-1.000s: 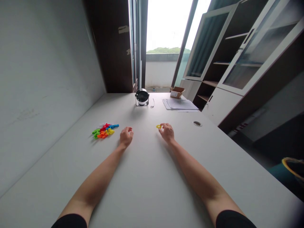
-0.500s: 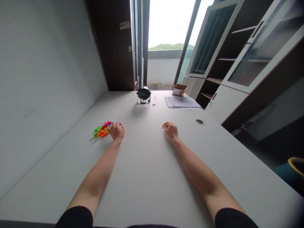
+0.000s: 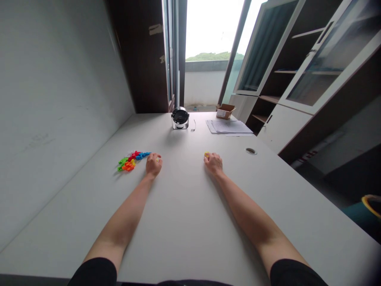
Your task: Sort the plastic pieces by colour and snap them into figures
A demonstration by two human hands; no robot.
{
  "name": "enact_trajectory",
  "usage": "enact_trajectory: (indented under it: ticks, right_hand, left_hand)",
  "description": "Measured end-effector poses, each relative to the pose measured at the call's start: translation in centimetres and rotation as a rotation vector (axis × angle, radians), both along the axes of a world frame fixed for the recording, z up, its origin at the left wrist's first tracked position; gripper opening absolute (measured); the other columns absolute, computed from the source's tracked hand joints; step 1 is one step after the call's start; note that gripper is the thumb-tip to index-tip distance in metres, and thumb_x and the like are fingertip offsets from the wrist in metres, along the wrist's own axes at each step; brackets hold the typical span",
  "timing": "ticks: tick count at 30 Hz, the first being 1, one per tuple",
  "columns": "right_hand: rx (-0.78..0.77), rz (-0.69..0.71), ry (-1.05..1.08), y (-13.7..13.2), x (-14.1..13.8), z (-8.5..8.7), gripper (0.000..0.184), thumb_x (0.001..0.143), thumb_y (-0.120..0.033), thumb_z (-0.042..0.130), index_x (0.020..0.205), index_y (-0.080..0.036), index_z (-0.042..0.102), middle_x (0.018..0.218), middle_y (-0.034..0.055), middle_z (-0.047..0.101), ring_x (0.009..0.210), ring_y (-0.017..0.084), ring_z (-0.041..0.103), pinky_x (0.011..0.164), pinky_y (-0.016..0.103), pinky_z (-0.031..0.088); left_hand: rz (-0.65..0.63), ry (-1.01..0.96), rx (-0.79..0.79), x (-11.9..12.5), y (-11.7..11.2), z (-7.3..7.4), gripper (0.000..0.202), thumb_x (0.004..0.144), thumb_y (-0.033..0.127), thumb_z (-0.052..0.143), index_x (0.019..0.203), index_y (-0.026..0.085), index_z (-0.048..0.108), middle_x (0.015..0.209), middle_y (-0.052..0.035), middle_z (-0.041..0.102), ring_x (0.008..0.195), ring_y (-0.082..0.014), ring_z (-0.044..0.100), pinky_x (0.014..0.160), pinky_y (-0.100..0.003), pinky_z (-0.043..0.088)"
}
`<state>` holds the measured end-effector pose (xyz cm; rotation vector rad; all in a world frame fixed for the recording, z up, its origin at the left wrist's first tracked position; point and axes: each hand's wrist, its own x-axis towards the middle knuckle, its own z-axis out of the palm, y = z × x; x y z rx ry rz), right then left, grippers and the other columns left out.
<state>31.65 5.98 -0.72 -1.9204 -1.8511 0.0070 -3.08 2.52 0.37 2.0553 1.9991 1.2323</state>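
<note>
A loose pile of small colourful plastic pieces (image 3: 129,161) in red, blue, green and orange lies on the white desk (image 3: 184,206), left of centre. My left hand (image 3: 154,165) rests just right of the pile, its fingers pinched on a small yellow plastic piece (image 3: 157,159), of which only a sliver shows. My right hand (image 3: 213,163) sits on the desk further right, holding a yellow plastic ring (image 3: 206,155) at its fingertips, mostly hidden by the fingers.
A round black and chrome desk fan (image 3: 180,118) with a thin wire (image 3: 193,125) stands at the far edge. Papers (image 3: 229,126) and a small cardboard box (image 3: 225,111) lie to its right. A grommet hole (image 3: 251,151) is set in the desk. A wall runs along the left side, glass-fronted cabinets stand right.
My left hand has moved off the pile to the right, with a yellow bit now at its fingers. The pile has lost its large yellow piece. My right fingers cover more of the ring.
</note>
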Motion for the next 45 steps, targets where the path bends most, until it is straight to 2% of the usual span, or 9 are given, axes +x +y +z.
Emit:
enact_trajectory:
  ticks: [2, 9, 19, 23, 27, 29, 32, 36, 45]
  right_hand:
    - [0.007, -0.019, 0.002, -0.1, 0.0, 0.1, 0.027, 0.094, -0.032, 0.052, 0.114, -0.024, 0.068, 0.108, 0.0100, 0.061, 0.103, 0.026, 0.051, 0.088, 0.034, 0.037]
    - [0.000, -0.021, 0.008, -0.4, 0.0, 0.4, 0.025, 0.094, -0.033, 0.052, 0.112, -0.022, 0.067, 0.114, 0.0110, 0.060, 0.107, 0.027, 0.050, 0.089, 0.036, 0.037]
    - [0.038, 0.104, 0.090, -0.7, -0.6, 0.5, 0.023, 0.094, -0.028, 0.053, 0.108, -0.021, 0.069, 0.118, 0.0085, 0.063, 0.112, 0.026, 0.051, 0.097, 0.038, 0.038]
    - [0.101, 0.357, 0.147, -2.0, -2.7, 0.8, 0.018, 0.094, -0.024, 0.055, 0.103, -0.021, 0.070, 0.108, 0.0065, 0.066, 0.107, 0.023, 0.056, 0.098, 0.036, 0.041]
    - [0.192, 0.673, 0.215, -4.0, -5.4, 1.5, 0.030, 0.091, -0.020, 0.061, 0.121, -0.023, 0.062, 0.113, 0.0056, 0.066, 0.106, 0.022, 0.058, 0.096, 0.036, 0.044]
    - [0.239, 0.750, 0.245, -4.8, -6.4, 1.9, 0.041, 0.090, -0.019, 0.063, 0.130, -0.023, 0.055, 0.114, 0.0059, 0.065, 0.106, 0.022, 0.058, 0.096, 0.037, 0.045]
    - [0.268, 0.817, 0.240, -5.5, -7.0, 2.4, 0.037, 0.091, -0.017, 0.061, 0.127, -0.024, 0.057, 0.111, 0.0064, 0.066, 0.104, 0.022, 0.060, 0.093, 0.037, 0.047]
    - [0.248, 0.858, 0.237, -5.7, -7.0, 2.6, 0.026, 0.094, -0.015, 0.056, 0.117, -0.024, 0.062, 0.104, 0.0061, 0.067, 0.095, 0.019, 0.062, 0.084, 0.032, 0.050]
    - [0.224, 0.849, 0.253, -6.2, -7.2, 2.6, 0.028, 0.096, -0.020, 0.054, 0.123, -0.026, 0.060, 0.100, 0.0047, 0.066, 0.087, 0.017, 0.063, 0.081, 0.028, 0.049]
  left_hand:
    - [-0.015, 0.008, 0.017, 0.0, 0.0, 0.1, 0.020, 0.085, 0.016, 0.049, 0.096, 0.019, 0.065, 0.108, -0.0104, 0.060, 0.106, -0.0252, 0.056, 0.101, -0.037, 0.042]
    - [0.184, 0.047, -0.108, -0.6, 0.2, -0.7, 0.028, 0.082, 0.013, 0.055, 0.108, 0.021, 0.063, 0.116, -0.0111, 0.060, 0.109, -0.0268, 0.055, 0.096, -0.039, 0.041]
    - [-0.171, 0.002, -0.125, 0.3, -0.3, -0.4, 0.027, 0.081, 0.015, 0.059, 0.107, 0.021, 0.063, 0.106, -0.0081, 0.067, 0.094, -0.0211, 0.061, 0.091, -0.035, 0.045]
    - [-0.330, -0.209, -0.185, 2.0, -1.0, 0.1, 0.030, 0.081, 0.019, 0.060, 0.111, 0.023, 0.061, 0.102, -0.0046, 0.068, 0.082, -0.0170, 0.062, 0.079, -0.031, 0.048]
    - [-0.438, -0.542, -0.255, 4.5, -1.7, 0.4, 0.027, 0.080, 0.027, 0.063, 0.105, 0.021, 0.059, 0.099, -0.0051, 0.068, 0.080, -0.0155, 0.062, 0.072, -0.027, 0.048]
    - [-0.512, -0.674, -0.298, 5.6, -2.0, 0.6, 0.025, 0.079, 0.029, 0.063, 0.100, 0.018, 0.058, 0.093, -0.0048, 0.067, 0.080, -0.0151, 0.062, 0.074, -0.027, 0.048]
    - [-0.618, -0.750, -0.366, 6.7, -2.5, 0.9, 0.021, 0.078, 0.030, 0.062, 0.094, 0.016, 0.059, 0.085, -0.0042, 0.067, 0.076, -0.0144, 0.062, 0.076, -0.027, 0.047]
    - [-0.630, -0.745, -0.407, 7.2, -3.0, 1.3, 0.022, 0.080, 0.031, 0.060, 0.094, 0.015, 0.062, 0.086, -0.0049, 0.067, 0.071, -0.0139, 0.060, 0.074, -0.027, 0.047]
    - [-0.630, -0.727, -0.363, 7.2, -2.7, 1.0, 0.027, 0.089, 0.037, 0.053, 0.093, 0.013, 0.065, 0.086, -0.0056, 0.067, 0.066, -0.0129, 0.059, 0.067, -0.027, 0.048]
